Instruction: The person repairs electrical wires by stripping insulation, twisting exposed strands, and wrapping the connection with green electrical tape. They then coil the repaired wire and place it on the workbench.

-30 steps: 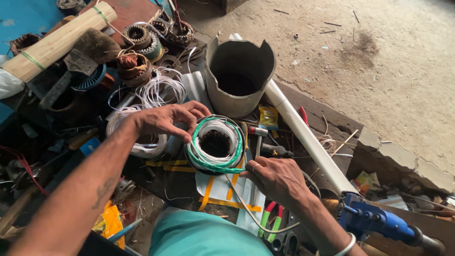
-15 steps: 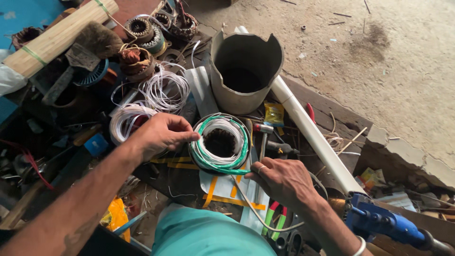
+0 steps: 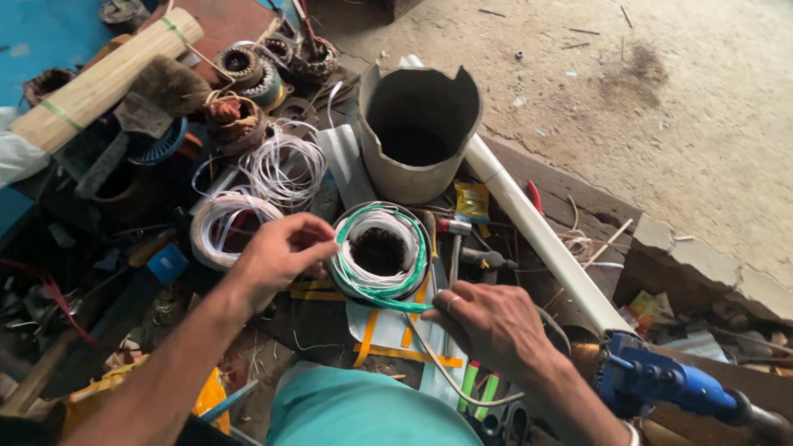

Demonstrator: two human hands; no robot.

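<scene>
We see a wide concrete floor [image 3: 661,107] filling the right of the view, and beside it a dark, cluttered work area strewn with parts. A long white pipe [image 3: 537,231] runs diagonally across that clutter, its lower end near a blue power drill [image 3: 669,388]. At the upper left lies a rolled bamboo mat [image 3: 99,78], and near the middle stands a grey cut-down bucket [image 3: 417,132], open at the top with a notched rim. Left of the bucket we see loose coils of white wire [image 3: 281,165], and beyond them several wound motor cores [image 3: 239,66]. In the centre, just below the bucket, sits a round motor stator [image 3: 380,252] wrapped with white and green wire. Our left hand [image 3: 281,252] is closed on the stator's left edge, fingers pinching the windings there. Our right hand [image 3: 491,322] rests just below and right of the stator, fingers curled around a green wire [image 3: 388,301] that leads from the windings, and a white cord trails out beneath that hand. The two hands stay apart, one on each side of the stator. A small hammer [image 3: 454,248] lies just right of it.
</scene>
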